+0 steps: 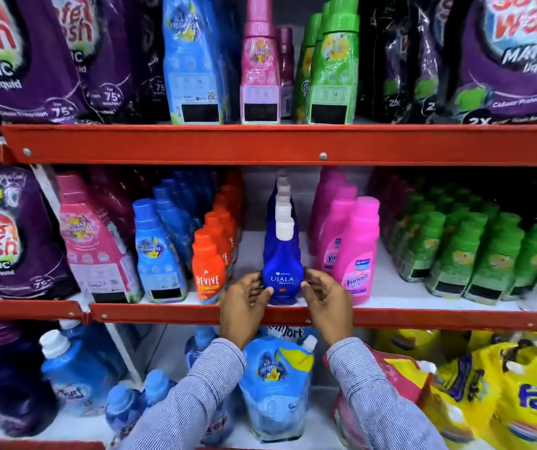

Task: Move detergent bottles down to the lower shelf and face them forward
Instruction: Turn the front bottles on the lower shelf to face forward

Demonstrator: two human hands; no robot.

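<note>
Cupping the blue bottle with your left hand and right hand, both grips loose on it, so twist the label forward gently.

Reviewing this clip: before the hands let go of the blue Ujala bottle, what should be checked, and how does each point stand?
1. Ujala bottle label faces forward: ok.
2. Bottle upright, in line with the row behind: ok.
3. Base fully seated on the shelf edge: cannot tell, fingers cover it.
4. Left hand and right hand steady both sides: ok.
5. Clear of the Revive bottle and Vanish bottle: ok.
</note>
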